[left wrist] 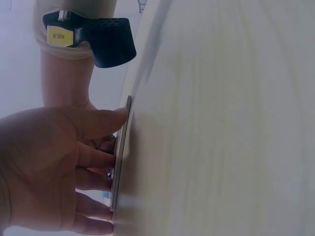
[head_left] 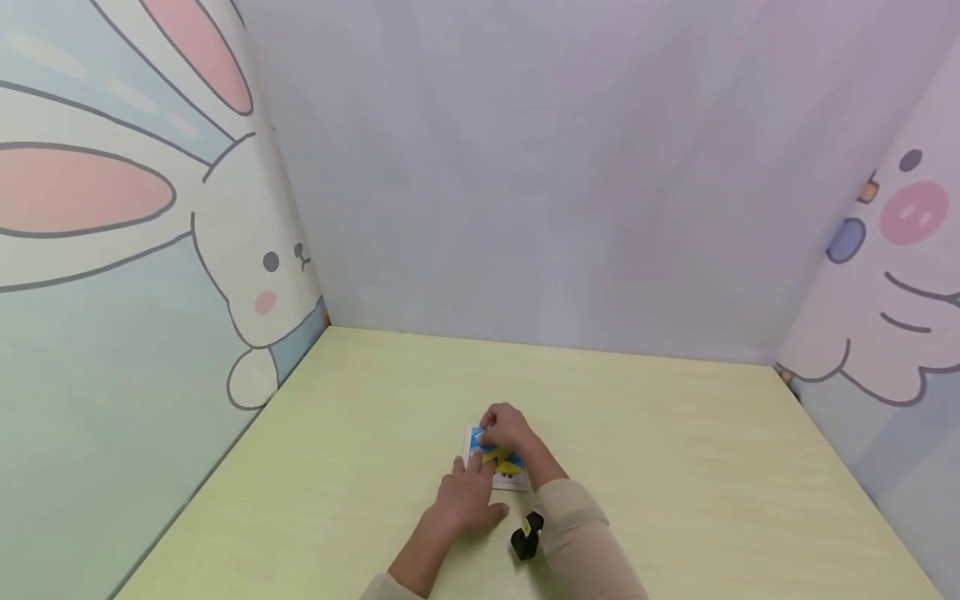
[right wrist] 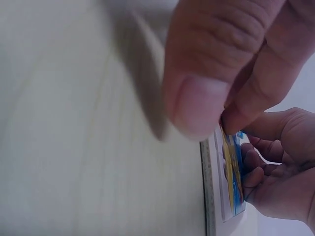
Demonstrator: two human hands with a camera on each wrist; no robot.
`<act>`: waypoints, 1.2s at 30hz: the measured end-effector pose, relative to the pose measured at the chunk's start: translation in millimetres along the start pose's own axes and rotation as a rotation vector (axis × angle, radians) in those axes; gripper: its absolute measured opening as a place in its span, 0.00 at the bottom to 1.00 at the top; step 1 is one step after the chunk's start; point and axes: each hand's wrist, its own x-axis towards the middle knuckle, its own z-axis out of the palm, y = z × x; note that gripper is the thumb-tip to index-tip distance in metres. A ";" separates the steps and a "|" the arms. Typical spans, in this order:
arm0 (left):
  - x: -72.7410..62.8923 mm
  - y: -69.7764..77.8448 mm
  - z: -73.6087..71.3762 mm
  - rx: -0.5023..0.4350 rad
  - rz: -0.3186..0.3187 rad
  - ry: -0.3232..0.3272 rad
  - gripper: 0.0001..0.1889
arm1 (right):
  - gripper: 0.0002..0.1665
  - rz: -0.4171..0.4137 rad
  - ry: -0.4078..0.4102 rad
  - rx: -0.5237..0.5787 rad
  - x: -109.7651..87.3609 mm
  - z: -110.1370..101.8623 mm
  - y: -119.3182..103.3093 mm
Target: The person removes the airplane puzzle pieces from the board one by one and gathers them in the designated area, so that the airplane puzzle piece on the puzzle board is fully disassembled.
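A plain pale backdrop [head_left: 540,175] rises behind the counter [head_left: 675,467], with a cartoon rabbit [head_left: 240,242] on the left wall and a pig [head_left: 911,250] on the right. Both hands partly cover a small blue-and-yellow picture board [head_left: 510,468] on the counter. The left hand [head_left: 467,498] spreads flat, fingertips on its near side, thumb stretched away. The right hand [head_left: 506,427] bends over its far edge, fingers curled; I can't tell whether they pinch anything. A black wrist mount [head_left: 527,536] sits beside the right sleeve [head_left: 585,533].
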 end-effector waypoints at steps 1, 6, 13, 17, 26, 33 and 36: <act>-0.4 0.6 -0.6 0.001 0.000 -0.004 0.36 | 0.10 -0.004 -0.002 0.014 -0.5 -1.2 0.4; -0.2 1.5 -0.7 -0.006 -0.008 -0.011 0.37 | 0.09 -0.032 -0.013 0.113 -2.5 -5.6 4.0; 0.2 3.2 -2.4 -0.002 -0.007 0.002 0.37 | 0.06 -0.078 0.015 0.162 -2.7 -7.3 12.1; -0.1 4.6 -3.5 0.005 -0.009 -0.004 0.37 | 0.05 -0.108 0.019 0.202 -3.8 -5.4 17.2; 0.1 3.0 0.5 0.049 -0.013 -0.009 0.38 | 0.06 -0.169 0.050 0.241 -6.2 2.9 19.9; 0.7 3.0 1.4 0.038 -0.006 0.003 0.38 | 0.07 -0.167 0.108 0.293 -9.2 0.3 21.0; 0.1 3.4 2.3 0.033 -0.006 0.008 0.38 | 0.06 -0.148 0.141 0.372 -11.1 -1.0 22.5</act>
